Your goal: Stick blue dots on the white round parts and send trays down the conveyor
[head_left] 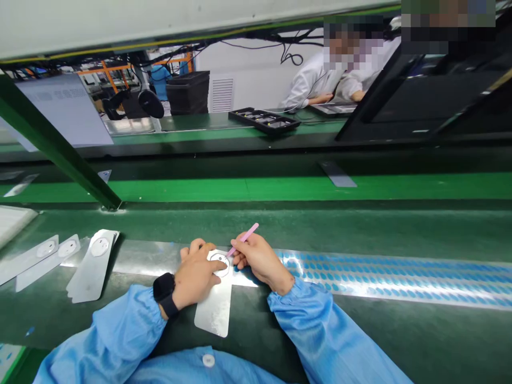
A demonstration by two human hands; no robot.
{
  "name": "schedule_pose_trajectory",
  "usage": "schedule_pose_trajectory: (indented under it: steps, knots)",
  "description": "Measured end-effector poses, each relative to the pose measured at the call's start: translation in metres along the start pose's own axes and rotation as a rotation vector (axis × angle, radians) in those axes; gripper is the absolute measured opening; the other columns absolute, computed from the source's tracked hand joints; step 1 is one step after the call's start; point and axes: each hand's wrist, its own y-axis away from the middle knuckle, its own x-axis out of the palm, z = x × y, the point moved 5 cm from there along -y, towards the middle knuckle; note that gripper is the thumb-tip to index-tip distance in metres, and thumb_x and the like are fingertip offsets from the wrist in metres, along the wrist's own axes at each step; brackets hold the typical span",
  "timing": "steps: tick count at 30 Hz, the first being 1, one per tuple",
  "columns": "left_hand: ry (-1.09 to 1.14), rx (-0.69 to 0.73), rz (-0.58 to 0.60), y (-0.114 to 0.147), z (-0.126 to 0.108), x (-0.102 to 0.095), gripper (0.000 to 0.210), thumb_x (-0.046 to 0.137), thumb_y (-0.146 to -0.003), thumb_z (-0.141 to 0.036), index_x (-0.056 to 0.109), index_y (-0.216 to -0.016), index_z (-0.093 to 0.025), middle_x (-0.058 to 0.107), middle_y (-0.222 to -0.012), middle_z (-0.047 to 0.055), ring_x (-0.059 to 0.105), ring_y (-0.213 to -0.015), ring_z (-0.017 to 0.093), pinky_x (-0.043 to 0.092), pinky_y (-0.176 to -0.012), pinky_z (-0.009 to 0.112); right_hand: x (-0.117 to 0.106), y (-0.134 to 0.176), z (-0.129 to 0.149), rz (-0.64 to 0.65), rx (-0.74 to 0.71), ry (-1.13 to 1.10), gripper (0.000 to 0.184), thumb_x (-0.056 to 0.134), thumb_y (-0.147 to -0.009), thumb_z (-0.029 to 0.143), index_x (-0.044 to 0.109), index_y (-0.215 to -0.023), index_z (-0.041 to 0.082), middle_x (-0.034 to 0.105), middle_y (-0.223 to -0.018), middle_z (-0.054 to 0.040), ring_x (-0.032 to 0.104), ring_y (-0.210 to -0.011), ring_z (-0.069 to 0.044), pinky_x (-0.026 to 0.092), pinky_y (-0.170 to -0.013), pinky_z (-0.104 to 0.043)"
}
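Note:
A flat silver plate (216,309) with rounded corners and a round, black-outlined mark near its top lies on the bench in front of me. My left hand (196,276), wearing a black watch, grips its upper left part, with one finger laid across the round mark. Between the thumb and fingers of my right hand (258,258) is a slim pink stick (245,239). Its lower tip meets the plate at the right edge of the round mark. Whether anything sits under that tip is too small to tell.
To the left lie a stack of similar plates (90,272) and two single plates (48,266). A clear strip with rows of blue dots (380,277) runs off rightward. Beyond are a green belt (224,189) carrying another plate (339,175), a green post (60,144) and co-workers in white sleeves.

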Motion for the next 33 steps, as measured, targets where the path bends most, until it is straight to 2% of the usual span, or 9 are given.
schedule_pose_trajectory:
  steps: [4, 8, 11, 16, 20, 23, 27, 31, 33]
  knots:
    - [0.073, -0.052, 0.013, -0.004, 0.005, -0.002, 0.023, 0.075, -0.069, -0.019, 0.069, -0.09, -0.026, 0.054, -0.115, 0.006, 0.04, -0.116, 0.029, 0.036, -0.091, 0.046, -0.003, -0.001, 0.0, 0.011, 0.014, -0.028, 0.02, 0.064, -0.078, 0.022, 0.051, -0.063, 0.017, 0.056, -0.043, 0.0023, 0.051, -0.035, -0.009, 0.041, -0.034, -0.016]
    - [0.198, -0.039, -0.07, -0.02, 0.016, -0.024, 0.024, 0.073, -0.065, -0.01, 0.062, -0.084, -0.019, 0.056, -0.098, 0.002, 0.055, -0.091, 0.017, 0.046, -0.083, 0.032, -0.01, 0.0, 0.001, 0.031, 0.062, -0.15, 0.023, 0.067, -0.076, 0.025, 0.054, -0.059, 0.017, 0.055, -0.041, 0.0007, 0.05, -0.034, -0.009, 0.041, -0.033, -0.016]
    - [0.183, -0.006, -0.203, -0.054, 0.035, -0.066, 0.021, 0.07, -0.066, -0.006, 0.06, -0.078, -0.02, 0.059, -0.09, 0.0, 0.057, -0.091, 0.015, 0.047, -0.084, 0.025, -0.016, -0.002, 0.001, 0.049, 0.114, -0.269, 0.024, 0.071, -0.073, 0.027, 0.055, -0.058, 0.017, 0.056, -0.042, -0.0002, 0.052, -0.035, -0.01, 0.041, -0.034, -0.017]
    - [0.033, -0.164, -0.504, -0.109, 0.081, -0.162, 0.015, 0.056, -0.076, -0.006, 0.059, -0.086, -0.017, 0.06, -0.101, 0.006, 0.054, -0.102, 0.02, 0.04, -0.097, 0.033, -0.019, -0.006, -0.001, 0.1, 0.159, -0.323, 0.024, 0.076, -0.068, 0.026, 0.057, -0.057, 0.017, 0.058, -0.042, -0.0021, 0.053, -0.036, -0.011, 0.043, -0.035, -0.018]
    - [-0.049, -0.239, -0.696, -0.073, 0.101, -0.21, 0.015, 0.051, -0.081, -0.015, 0.056, -0.096, -0.016, 0.06, -0.104, 0.008, 0.054, -0.101, 0.021, 0.039, -0.096, 0.036, -0.018, -0.005, -0.002, 0.114, 0.148, -0.313, 0.023, 0.077, -0.068, 0.027, 0.059, -0.057, 0.017, 0.059, -0.043, -0.0025, 0.053, -0.036, -0.012, 0.045, -0.035, -0.019]
    - [-0.139, -0.376, -0.68, -0.001, 0.125, -0.207, 0.014, 0.055, -0.08, -0.03, 0.056, -0.088, -0.019, 0.063, -0.09, 0.002, 0.059, -0.085, 0.02, 0.044, -0.083, 0.031, -0.018, -0.006, -0.002, 0.149, 0.121, -0.28, 0.024, 0.078, -0.069, 0.027, 0.059, -0.058, 0.016, 0.059, -0.044, -0.0033, 0.054, -0.036, -0.012, 0.045, -0.035, -0.018]
    - [-0.126, -0.791, -0.431, 0.094, 0.177, -0.159, 0.035, 0.06, -0.07, -0.045, 0.053, -0.091, -0.018, 0.065, -0.093, 0.008, 0.063, -0.087, 0.025, 0.047, -0.078, 0.032, -0.017, -0.01, -0.003, 0.178, 0.098, -0.274, 0.023, 0.078, -0.07, 0.025, 0.059, -0.06, 0.015, 0.059, -0.045, -0.0032, 0.056, -0.038, -0.012, 0.045, -0.036, -0.017]
    - [-0.009, -0.948, -0.243, 0.134, 0.203, -0.111, 0.059, 0.066, -0.061, -0.047, 0.05, -0.108, -0.015, 0.067, -0.09, 0.009, 0.066, -0.088, 0.028, 0.049, -0.075, 0.031, -0.015, -0.005, 0.007, 0.115, 0.1, -0.263, 0.027, 0.083, -0.061, 0.027, 0.058, -0.056, 0.015, 0.057, -0.043, -0.0013, 0.053, -0.037, -0.01, 0.042, -0.034, -0.016]
    - [-0.034, -0.932, -0.272, 0.137, 0.207, -0.104, 0.057, 0.068, -0.06, -0.043, 0.052, -0.107, -0.015, 0.068, -0.083, 0.007, 0.068, -0.082, 0.027, 0.049, -0.07, 0.029, -0.017, 0.004, 0.021, 0.1, 0.037, -0.248, 0.032, 0.084, -0.056, 0.034, 0.057, -0.055, 0.015, 0.056, -0.041, 0.0002, 0.051, -0.036, -0.009, 0.04, -0.033, -0.016]
